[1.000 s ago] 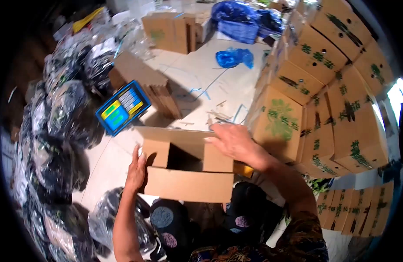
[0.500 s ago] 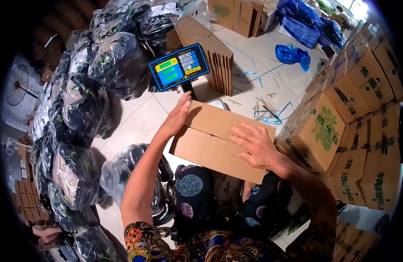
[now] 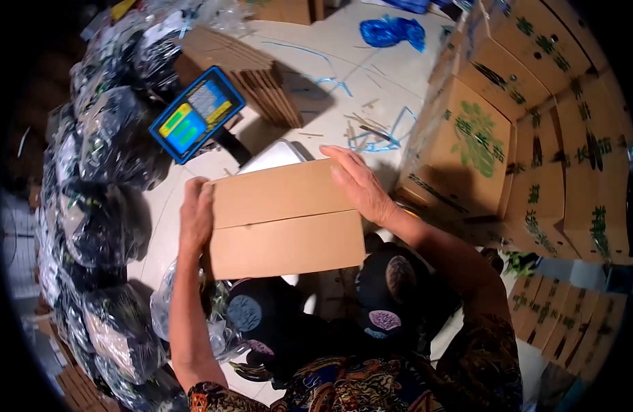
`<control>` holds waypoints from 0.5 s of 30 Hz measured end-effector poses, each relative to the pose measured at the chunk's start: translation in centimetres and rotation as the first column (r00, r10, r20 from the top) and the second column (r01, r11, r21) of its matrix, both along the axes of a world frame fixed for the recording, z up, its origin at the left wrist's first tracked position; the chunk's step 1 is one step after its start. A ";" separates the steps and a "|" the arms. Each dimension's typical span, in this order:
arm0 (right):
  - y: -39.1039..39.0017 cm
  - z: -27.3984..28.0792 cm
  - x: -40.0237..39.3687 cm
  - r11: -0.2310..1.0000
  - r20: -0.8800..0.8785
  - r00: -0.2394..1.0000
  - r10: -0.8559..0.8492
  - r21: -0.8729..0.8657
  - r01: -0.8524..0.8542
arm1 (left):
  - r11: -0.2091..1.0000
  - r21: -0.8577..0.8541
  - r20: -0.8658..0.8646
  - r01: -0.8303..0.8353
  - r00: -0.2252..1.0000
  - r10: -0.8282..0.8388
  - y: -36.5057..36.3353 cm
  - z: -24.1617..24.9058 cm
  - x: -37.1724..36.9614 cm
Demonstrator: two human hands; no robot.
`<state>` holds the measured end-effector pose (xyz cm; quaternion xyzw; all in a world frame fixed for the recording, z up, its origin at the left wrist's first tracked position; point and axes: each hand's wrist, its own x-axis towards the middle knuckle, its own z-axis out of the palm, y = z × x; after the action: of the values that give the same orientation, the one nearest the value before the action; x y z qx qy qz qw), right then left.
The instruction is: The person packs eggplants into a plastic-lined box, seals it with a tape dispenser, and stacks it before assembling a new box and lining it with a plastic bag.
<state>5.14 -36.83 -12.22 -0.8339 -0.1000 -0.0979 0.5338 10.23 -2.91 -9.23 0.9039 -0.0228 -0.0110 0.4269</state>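
Observation:
A closed cardboard box [image 3: 285,244], its two top flaps meeting at a centre seam, is between my hands above my knees. My left hand [image 3: 196,209] presses along its left end, fingers together over the edge. My right hand [image 3: 361,187] grips the upper right corner, with its thumb side near the top flap. Behind the box stands a scale with a pale platform [image 3: 279,156] and a blue-framed display [image 3: 196,115]; the box covers the platform's front part.
Filled clear plastic bags [image 3: 104,220] line the left side. Flat cardboard sheets [image 3: 244,72] lean behind the scale. Printed cartons [image 3: 478,141] are stacked at the right. Blue straps [image 3: 382,145] and a blue plastic bag [image 3: 393,32] lie on the floor.
The view has turned. My right hand has moved from the box top to its upper right corner, my left hand is now along the left end, and the box sits more level.

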 end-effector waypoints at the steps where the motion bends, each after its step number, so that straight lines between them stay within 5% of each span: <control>1: -1.0 -0.3 0.1 0.988 -0.070 0.998 -0.006 0.151 0.016 | 1.000 -0.008 -0.006 -0.004 1.000 0.004 0.0 0.0 0.0; 3: -3.4 -0.1 -0.6 0.881 -0.358 0.934 0.013 0.446 0.159 | 0.999 -0.054 -0.012 0.008 1.000 -0.008 0.3 -0.3 0.0; 4: -5.8 -1.8 -1.2 0.895 -0.372 0.928 0.035 0.425 0.137 | 0.996 -0.081 0.011 0.046 0.999 -0.045 0.1 -0.1 0.0; 6: -11.2 -8.9 -3.1 0.995 -0.503 0.860 -0.087 -0.088 0.049 | 0.995 -0.071 0.032 0.065 0.998 -0.063 0.0 -0.5 0.4; 8: -13.9 -16.1 -7.2 0.907 -0.411 0.896 -0.166 -0.420 -0.025 | 0.989 -0.129 -0.001 0.068 0.998 -0.069 0.2 -0.8 0.6; 9: -14.0 -18.3 -8.6 0.841 -0.203 0.957 -0.205 -0.536 0.067 | 0.992 -0.108 0.016 0.062 0.998 -0.060 0.0 -0.8 0.5; 11: -14.0 -21.2 -11.2 0.672 0.232 0.954 -0.189 -0.678 0.298 | 0.998 -0.064 -0.005 0.019 1.000 -0.020 -0.3 -0.5 0.3; 15: -13.2 -24.1 -12.4 0.547 -0.033 0.945 -0.325 -0.822 0.159 | 0.994 -0.098 -0.006 0.040 0.999 -0.041 -0.3 -0.8 0.4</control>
<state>-7.29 -50.01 -36.35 -0.9953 0.0317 -0.0383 0.0828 10.62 -3.16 -10.04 0.8812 -0.0400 -0.0224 0.4706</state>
